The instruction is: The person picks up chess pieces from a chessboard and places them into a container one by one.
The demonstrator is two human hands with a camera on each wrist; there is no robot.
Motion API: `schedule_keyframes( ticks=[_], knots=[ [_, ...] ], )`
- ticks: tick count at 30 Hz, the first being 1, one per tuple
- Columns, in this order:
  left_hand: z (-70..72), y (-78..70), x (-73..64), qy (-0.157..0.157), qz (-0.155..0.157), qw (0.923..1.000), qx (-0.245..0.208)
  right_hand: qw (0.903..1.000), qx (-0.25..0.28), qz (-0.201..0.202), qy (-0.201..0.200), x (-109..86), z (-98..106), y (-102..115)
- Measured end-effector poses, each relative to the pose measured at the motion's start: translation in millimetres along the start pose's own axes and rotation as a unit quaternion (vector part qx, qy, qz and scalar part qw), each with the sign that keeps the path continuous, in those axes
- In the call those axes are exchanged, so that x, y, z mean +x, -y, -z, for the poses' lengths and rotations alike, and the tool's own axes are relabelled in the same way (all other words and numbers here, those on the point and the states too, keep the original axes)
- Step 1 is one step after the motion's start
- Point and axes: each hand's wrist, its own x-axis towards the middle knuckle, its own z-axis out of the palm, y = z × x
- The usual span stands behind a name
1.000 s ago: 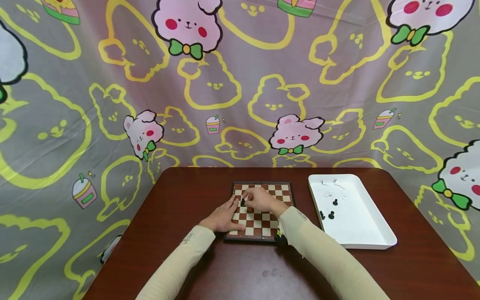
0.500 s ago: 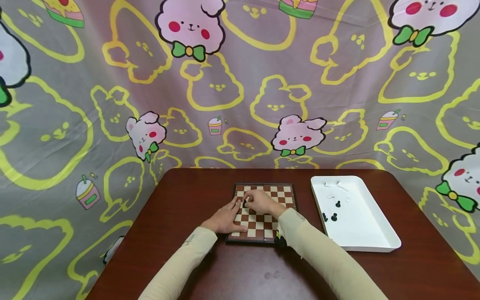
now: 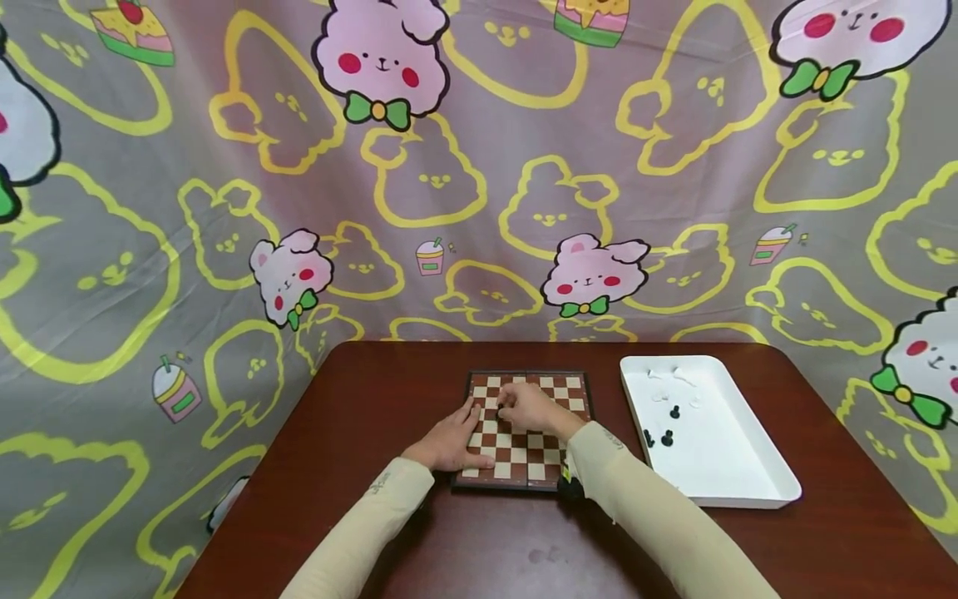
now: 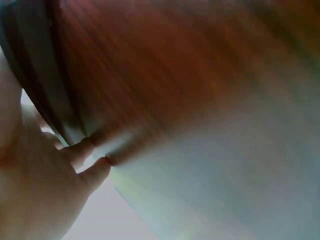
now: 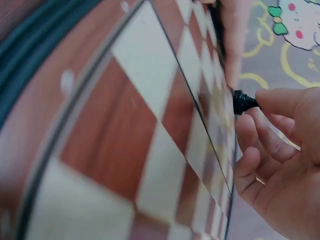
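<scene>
A brown and cream chessboard (image 3: 511, 456) with a dark frame lies on the table. My right hand (image 3: 532, 408) is over its left half and pinches a small black chess piece (image 5: 244, 101) between thumb and fingertips. The piece's wide base is right at the board's surface in the right wrist view, its top hidden by the fingers. My left hand (image 3: 450, 441) rests along the board's left edge with fingers spread, fingertips and thumb over the border squares. In the left wrist view several of its fingers (image 4: 95, 175) show beside the dark frame.
Right of the board stands a white tray (image 3: 737, 453). It holds several black chess pieces (image 3: 668, 438) and, at its far end, several white ones (image 3: 682, 376). The dark red-brown table (image 3: 374, 391) meets a patterned cloth (image 3: 479, 200) behind.
My right hand has shifted a little to the right across the board with the black chess piece pinched in it. The left hand has stayed at the board's left edge.
</scene>
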Motion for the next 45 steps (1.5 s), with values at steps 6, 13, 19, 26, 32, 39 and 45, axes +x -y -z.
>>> schedule_keyframes(
  ticks=[6,13,19,26,32,39,45],
  knots=[
    [-1.8,2.9,-2.1,0.003,0.004,0.9999,-0.011,0.9998,0.017,0.008,-0.006,-16.3,21,-7],
    [-2.3,10.1,-4.2,-0.006,0.002,0.9999,-0.016,0.9997,0.022,0.001,-0.012,-37.6,52,-21],
    [0.9,6.8,-3.2,-0.011,0.002,0.9998,-0.019,0.9994,0.018,0.000,-0.031,-60.9,83,-40],
    [-3.2,6.3,-0.5,-0.006,0.004,0.9998,-0.016,0.9988,0.003,-0.002,-0.050,-91.0,112,-55],
    [-4.9,4.7,2.1,-0.008,-0.001,0.9998,-0.019,0.9973,-0.026,-0.004,-0.069,-112.0,131,-71],
    [-4.5,3.8,1.7,-0.009,-0.002,0.9998,-0.019,0.9958,-0.006,-0.046,-0.079,-131.9,144,-90],
    [-4.2,3.0,1.2,-0.008,-0.003,0.9998,-0.016,0.9947,-0.014,-0.044,-0.092,-147.5,152,-100]
  ],
)
